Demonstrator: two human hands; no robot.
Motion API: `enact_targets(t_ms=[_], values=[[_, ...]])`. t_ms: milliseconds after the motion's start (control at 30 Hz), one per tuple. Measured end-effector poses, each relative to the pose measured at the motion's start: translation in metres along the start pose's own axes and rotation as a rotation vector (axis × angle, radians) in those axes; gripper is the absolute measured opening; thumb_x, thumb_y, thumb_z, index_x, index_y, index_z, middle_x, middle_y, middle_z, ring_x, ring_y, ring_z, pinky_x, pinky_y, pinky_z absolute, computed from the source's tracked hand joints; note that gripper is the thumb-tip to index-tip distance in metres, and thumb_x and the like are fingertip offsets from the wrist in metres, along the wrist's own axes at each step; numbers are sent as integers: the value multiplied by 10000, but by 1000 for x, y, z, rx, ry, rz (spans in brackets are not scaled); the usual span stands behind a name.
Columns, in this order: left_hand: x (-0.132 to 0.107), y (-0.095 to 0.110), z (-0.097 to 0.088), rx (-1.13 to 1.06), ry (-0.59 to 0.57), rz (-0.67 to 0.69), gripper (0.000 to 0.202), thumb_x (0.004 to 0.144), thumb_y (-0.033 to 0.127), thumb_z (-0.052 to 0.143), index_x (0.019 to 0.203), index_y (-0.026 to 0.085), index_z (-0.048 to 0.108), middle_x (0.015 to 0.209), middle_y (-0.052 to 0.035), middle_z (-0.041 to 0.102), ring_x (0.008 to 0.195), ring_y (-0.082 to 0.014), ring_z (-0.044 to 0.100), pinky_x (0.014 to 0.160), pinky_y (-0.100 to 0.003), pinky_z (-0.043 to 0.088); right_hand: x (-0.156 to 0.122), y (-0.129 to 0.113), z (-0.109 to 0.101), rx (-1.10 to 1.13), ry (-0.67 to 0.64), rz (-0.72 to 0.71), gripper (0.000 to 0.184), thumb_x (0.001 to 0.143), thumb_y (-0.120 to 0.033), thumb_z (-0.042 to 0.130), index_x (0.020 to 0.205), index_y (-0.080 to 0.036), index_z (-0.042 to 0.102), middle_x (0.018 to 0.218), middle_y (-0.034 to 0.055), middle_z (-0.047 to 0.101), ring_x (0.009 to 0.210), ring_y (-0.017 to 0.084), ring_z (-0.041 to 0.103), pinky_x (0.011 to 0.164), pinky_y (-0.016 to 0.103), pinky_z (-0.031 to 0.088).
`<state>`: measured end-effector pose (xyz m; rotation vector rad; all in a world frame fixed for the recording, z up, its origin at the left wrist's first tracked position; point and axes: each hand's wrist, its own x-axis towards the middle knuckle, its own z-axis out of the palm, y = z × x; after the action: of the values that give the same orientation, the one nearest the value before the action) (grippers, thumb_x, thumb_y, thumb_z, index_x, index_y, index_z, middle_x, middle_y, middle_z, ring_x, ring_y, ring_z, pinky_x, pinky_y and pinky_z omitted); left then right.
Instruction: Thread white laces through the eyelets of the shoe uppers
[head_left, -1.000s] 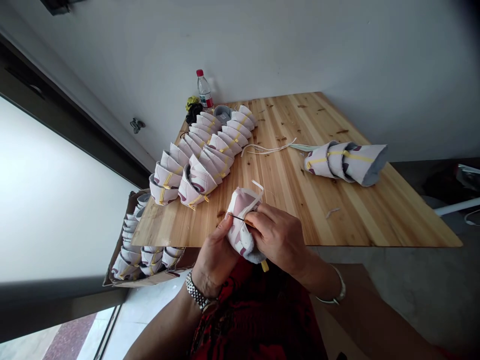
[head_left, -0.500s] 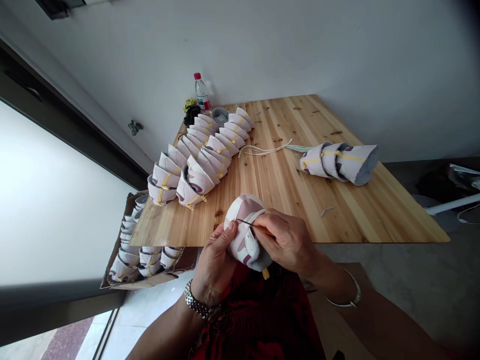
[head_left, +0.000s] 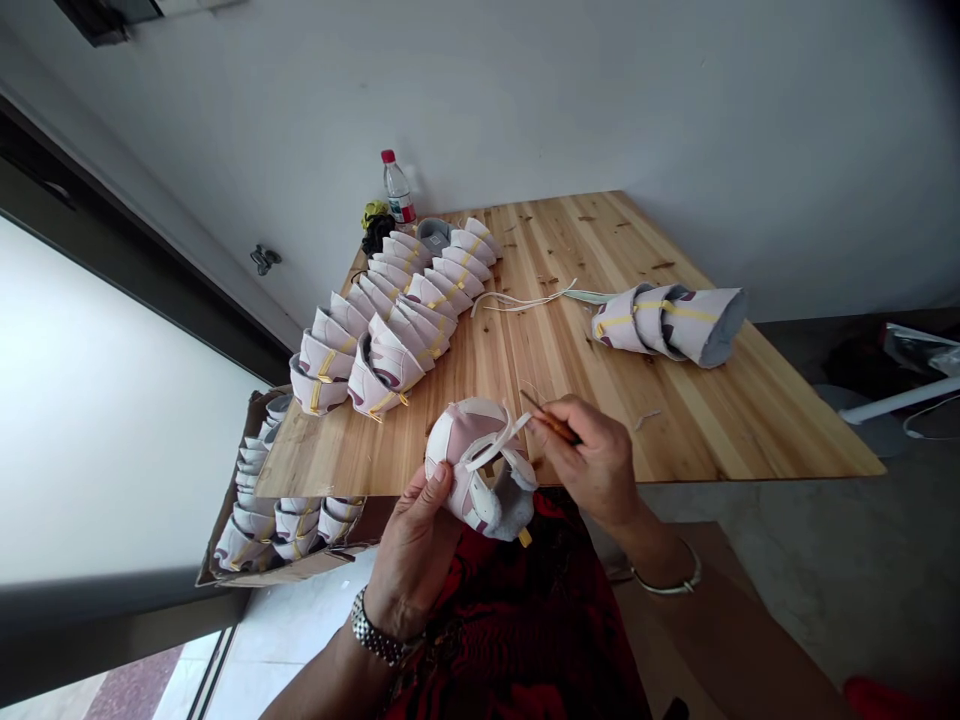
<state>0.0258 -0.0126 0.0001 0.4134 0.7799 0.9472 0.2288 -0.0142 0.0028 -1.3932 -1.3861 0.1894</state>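
Note:
My left hand point(head_left: 414, 545) grips a small white and maroon shoe upper point(head_left: 474, 470) from below, at the near edge of the wooden table point(head_left: 697, 420). My right hand point(head_left: 592, 455) pinches a thin hooked tool point(head_left: 551, 420) with a wooden handle, lifted just right of the shoe upper. A white lace point(head_left: 499, 447) runs from the upper toward that hand. Both hands are closed on what they hold.
Two long rows of matching shoe uppers point(head_left: 397, 310) lie on the table's left side, a short stack of three point(head_left: 671, 320) at the right. Loose white laces point(head_left: 525, 298) lie between. A water bottle point(head_left: 395, 190) stands at the far corner. A cardboard box of uppers point(head_left: 277, 500) sits below left.
My right hand pulled the tool out of the shoe upper and moved up and right, drawing the lace through. My left hand turned the upper slightly.

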Motion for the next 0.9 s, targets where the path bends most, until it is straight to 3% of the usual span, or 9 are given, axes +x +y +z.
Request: enact_targets(t_ms=[100,200,367,433,700,900], values=[[3,-3,1,-15,-2,74,324,780,321,844,1078,221,768,1087,-56,787,1055,-236,725,981,-354,572,-12,-18,7,160,15,79,45,890,-269,646,887,-224,643,733,-7,711,620,133,648,596,237,522],[5,-4,1,-37,29,171,342,770,298,853,1099,263,766,1155,-27,777,1137,-206,697,1020,-312,545,-24,-30,7,219,52,204,111,907,-307,663,847,-220,628,659,-27,666,546,116,601,518,212,486],[4,-10,2,46,23,209,312,695,322,906,981,264,795,1103,-13,792,1080,-188,710,1027,-306,530,-35,-36,12,229,-146,95,155,958,-280,588,854,-201,672,754,24,700,667,137,643,643,244,516],[2,-15,2,92,5,229,281,690,353,908,935,268,799,1066,-12,796,1069,-195,707,1042,-334,518,-34,-38,15,256,-221,117,205,976,-303,559,841,-195,670,763,26,689,702,141,630,670,250,506],[-1,-26,-11,198,-68,291,299,754,388,855,1025,274,799,1056,-53,777,1032,-234,700,1010,-420,519,-29,-41,7,632,-523,500,416,886,-520,668,676,-182,546,629,-43,421,603,94,372,538,223,313],[-1,-30,-31,465,-72,561,222,772,382,836,939,237,810,991,-69,738,1007,-231,670,953,-366,534,-36,-37,10,985,-576,834,500,732,-593,792,638,-200,499,549,-93,288,483,54,209,444,232,160]])
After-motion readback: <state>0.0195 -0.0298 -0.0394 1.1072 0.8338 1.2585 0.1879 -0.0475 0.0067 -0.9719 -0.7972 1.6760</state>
